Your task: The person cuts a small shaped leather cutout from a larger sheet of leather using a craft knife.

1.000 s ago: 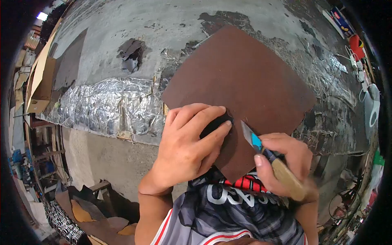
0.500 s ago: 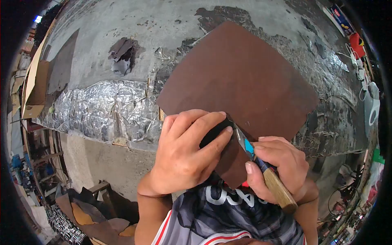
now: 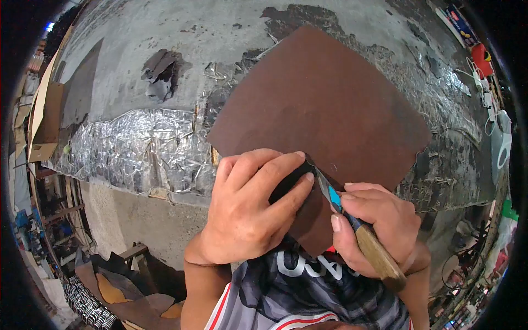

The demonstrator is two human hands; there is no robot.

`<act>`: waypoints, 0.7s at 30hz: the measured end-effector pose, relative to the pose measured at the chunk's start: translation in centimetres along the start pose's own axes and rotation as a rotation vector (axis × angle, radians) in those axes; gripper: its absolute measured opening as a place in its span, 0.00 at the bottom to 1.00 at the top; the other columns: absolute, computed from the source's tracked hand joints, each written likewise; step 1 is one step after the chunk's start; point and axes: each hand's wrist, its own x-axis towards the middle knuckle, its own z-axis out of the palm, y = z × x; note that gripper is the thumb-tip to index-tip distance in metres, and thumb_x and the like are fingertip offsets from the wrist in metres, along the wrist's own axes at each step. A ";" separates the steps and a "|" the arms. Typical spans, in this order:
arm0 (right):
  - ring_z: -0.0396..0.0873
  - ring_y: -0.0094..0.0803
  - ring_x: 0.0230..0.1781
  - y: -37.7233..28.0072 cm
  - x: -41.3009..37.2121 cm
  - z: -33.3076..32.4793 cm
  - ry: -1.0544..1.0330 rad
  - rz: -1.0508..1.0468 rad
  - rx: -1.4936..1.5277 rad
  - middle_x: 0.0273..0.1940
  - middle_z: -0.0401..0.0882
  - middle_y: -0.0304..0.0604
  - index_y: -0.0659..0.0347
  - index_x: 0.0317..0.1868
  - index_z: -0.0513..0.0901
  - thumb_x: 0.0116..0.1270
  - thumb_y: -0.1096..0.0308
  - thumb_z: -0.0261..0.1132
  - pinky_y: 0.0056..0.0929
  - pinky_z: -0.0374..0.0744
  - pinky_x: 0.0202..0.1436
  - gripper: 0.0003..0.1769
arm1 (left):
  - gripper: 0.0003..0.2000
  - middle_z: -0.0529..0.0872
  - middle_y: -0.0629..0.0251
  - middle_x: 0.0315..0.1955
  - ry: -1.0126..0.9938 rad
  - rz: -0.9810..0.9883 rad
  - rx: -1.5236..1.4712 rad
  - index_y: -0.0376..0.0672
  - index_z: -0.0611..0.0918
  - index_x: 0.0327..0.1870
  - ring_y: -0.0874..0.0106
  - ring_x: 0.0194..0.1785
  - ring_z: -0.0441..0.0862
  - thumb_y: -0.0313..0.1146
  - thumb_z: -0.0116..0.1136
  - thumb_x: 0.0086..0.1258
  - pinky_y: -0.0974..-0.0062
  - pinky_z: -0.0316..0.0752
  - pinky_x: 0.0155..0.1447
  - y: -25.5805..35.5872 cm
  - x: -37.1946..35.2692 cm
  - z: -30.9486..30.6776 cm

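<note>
A black piece (image 3: 289,181) is being pressed down by the open left hand (image 3: 247,212) to guide the knife (image 3: 331,196) gripped by the right hand (image 3: 379,223).

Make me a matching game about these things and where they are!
Things:
1 knife
2 black piece
3 brown sheet
4 foil

Places:
A crinkled along the edge of the table
B pressed under the left hand
C held in the right hand
D spread flat on the table

Pairs: 1-C, 2-B, 3-D, 4-A
</note>
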 end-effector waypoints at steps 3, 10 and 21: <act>0.87 0.47 0.35 0.2 0.3 0.7 0.032 0.009 -0.033 0.37 0.85 0.51 0.70 0.44 0.83 0.55 0.77 0.77 0.45 0.90 0.46 0.16 | 0.20 0.86 0.59 0.54 -0.005 0.026 0.005 0.45 0.90 0.47 0.59 0.52 0.82 0.30 0.67 0.49 0.61 0.73 0.52 -0.2 -0.1 0.0; 0.90 0.47 0.38 0.1 0.6 0.9 0.035 0.091 -0.075 0.39 0.88 0.52 0.66 0.48 0.82 0.60 0.78 0.73 0.38 0.88 0.43 0.15 | 0.19 0.84 0.59 0.54 0.022 0.043 -0.036 0.40 0.88 0.47 0.59 0.51 0.81 0.28 0.69 0.51 0.61 0.73 0.51 -0.4 -0.5 -0.1; 0.89 0.46 0.37 0.4 -0.9 -1.0 0.015 0.041 0.039 0.38 0.88 0.49 0.66 0.48 0.83 0.54 0.75 0.79 0.51 0.88 0.53 0.20 | 0.18 0.85 0.55 0.45 0.070 -0.076 -0.094 0.40 0.91 0.43 0.58 0.45 0.83 0.27 0.76 0.47 0.63 0.78 0.48 0.3 -0.2 -0.3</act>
